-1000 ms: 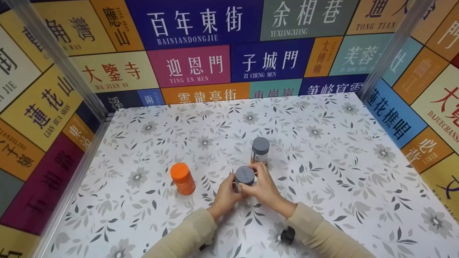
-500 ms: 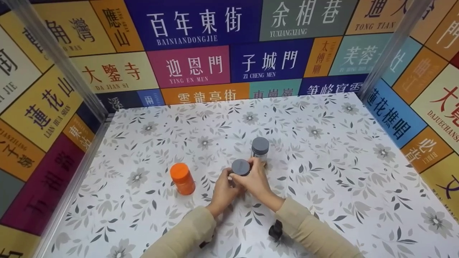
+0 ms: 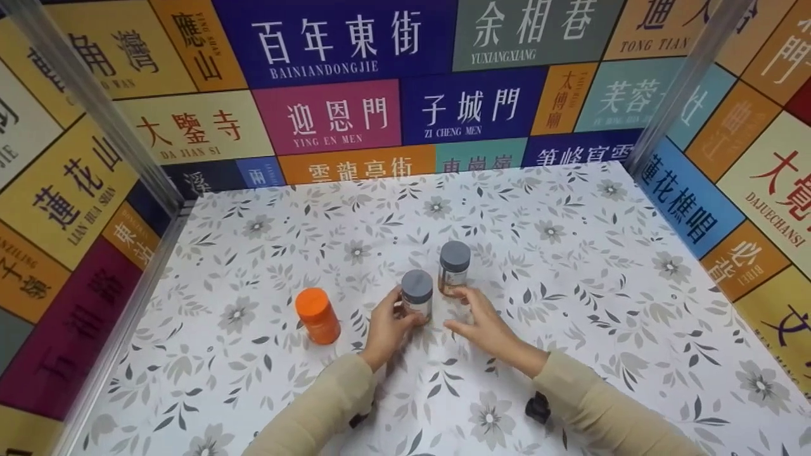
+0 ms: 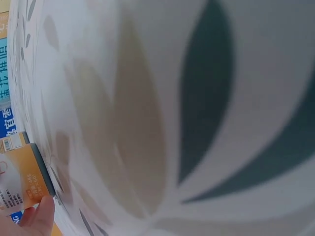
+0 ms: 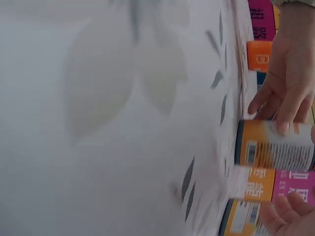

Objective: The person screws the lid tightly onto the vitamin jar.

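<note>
My left hand [image 3: 388, 326] grips a cylindrical canister [image 3: 417, 288] with a grey lid, fingers and thumb around its side. In the left wrist view the canister [image 4: 20, 179] shows an orange and white printed label and a dark grey end near the table. A second grey-lidded canister [image 3: 455, 259] stands upright just behind it to the right. My right hand [image 3: 494, 329] is spread beside that one, thumb away from the fingers; in the head view its fingertips lie at the canister's lower side, and whether they touch it I cannot tell. The right wrist view shows both canisters, the gripped one [image 5: 275, 147] nearer the left hand [image 5: 290, 73].
An orange jar [image 3: 318, 316] stands upright to the left of my left hand. The table [image 3: 266, 253] has a white leaf-and-flower cover. Printed panels [image 3: 342, 114] rise along its back and sides.
Both hands held the near canister before. It has moved back and slightly left, beside the second canister. My right hand has let go of it and moved right, toward the second canister.
</note>
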`<act>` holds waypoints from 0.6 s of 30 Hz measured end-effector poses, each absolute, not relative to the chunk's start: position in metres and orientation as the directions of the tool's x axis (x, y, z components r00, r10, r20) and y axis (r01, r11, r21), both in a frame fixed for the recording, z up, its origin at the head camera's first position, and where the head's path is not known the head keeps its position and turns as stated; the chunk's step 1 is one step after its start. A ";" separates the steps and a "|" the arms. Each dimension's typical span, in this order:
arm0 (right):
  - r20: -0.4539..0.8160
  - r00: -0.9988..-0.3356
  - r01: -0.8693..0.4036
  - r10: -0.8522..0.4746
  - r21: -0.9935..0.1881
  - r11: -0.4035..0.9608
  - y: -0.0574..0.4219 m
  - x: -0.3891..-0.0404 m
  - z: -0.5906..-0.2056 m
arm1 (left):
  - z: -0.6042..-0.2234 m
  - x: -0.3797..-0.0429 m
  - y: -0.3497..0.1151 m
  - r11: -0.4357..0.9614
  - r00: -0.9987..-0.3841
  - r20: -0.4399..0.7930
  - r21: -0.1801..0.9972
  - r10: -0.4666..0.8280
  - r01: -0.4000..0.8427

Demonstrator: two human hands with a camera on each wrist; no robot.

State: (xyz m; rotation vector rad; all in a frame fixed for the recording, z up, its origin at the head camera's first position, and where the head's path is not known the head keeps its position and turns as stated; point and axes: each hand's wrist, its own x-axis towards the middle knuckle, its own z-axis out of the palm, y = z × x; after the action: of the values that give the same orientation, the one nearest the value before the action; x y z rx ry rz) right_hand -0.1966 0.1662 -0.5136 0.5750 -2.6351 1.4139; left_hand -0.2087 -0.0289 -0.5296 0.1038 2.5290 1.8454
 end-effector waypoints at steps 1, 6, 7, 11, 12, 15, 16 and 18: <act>0.263 -0.924 -0.376 -0.278 -0.763 0.525 0.175 -0.199 -0.513 | -0.529 -0.210 -0.029 0.286 -0.998 0.019 0.958 0.056 0.034; 0.273 -0.928 -0.373 -0.255 -0.659 0.652 0.219 -0.219 -0.509 | -0.528 -0.215 -0.032 0.242 -0.997 -0.070 0.969 0.041 -0.058; 0.273 -0.926 -0.377 -0.261 -0.637 0.672 0.227 -0.223 -0.508 | -0.528 -0.216 -0.033 0.243 -0.996 -0.085 0.967 0.034 -0.074; 0.257 -0.923 -0.383 -0.287 -0.543 0.747 0.258 -0.236 -0.507 | -0.530 -0.221 -0.033 0.248 -0.993 -0.122 0.962 0.003 -0.117; 0.249 -0.924 -0.382 -0.291 -0.526 0.760 0.264 -0.239 -0.507 | -0.530 -0.221 -0.034 0.256 -0.992 -0.123 0.959 -0.005 -0.120; 0.213 -0.929 -0.368 -0.301 -0.480 0.797 0.280 -0.243 -0.510 | -0.531 -0.220 -0.036 0.290 -0.995 -0.098 0.952 -0.022 -0.100; 0.197 -0.933 -0.361 -0.302 -0.470 0.806 0.285 -0.243 -0.511 | -0.530 -0.218 -0.038 0.302 -0.996 -0.091 0.949 -0.023 -0.093; 0.173 -0.938 -0.347 -0.301 -0.447 0.824 0.295 -0.243 -0.512 | -0.527 -0.213 -0.041 0.333 -0.998 -0.060 0.941 -0.012 -0.060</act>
State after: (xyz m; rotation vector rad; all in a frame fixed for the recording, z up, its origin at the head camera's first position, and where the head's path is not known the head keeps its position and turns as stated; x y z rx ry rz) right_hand -0.2428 0.2952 -0.5119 0.5184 -2.9094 0.7411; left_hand -0.2133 -0.0414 -0.5267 -0.0689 2.5304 1.7889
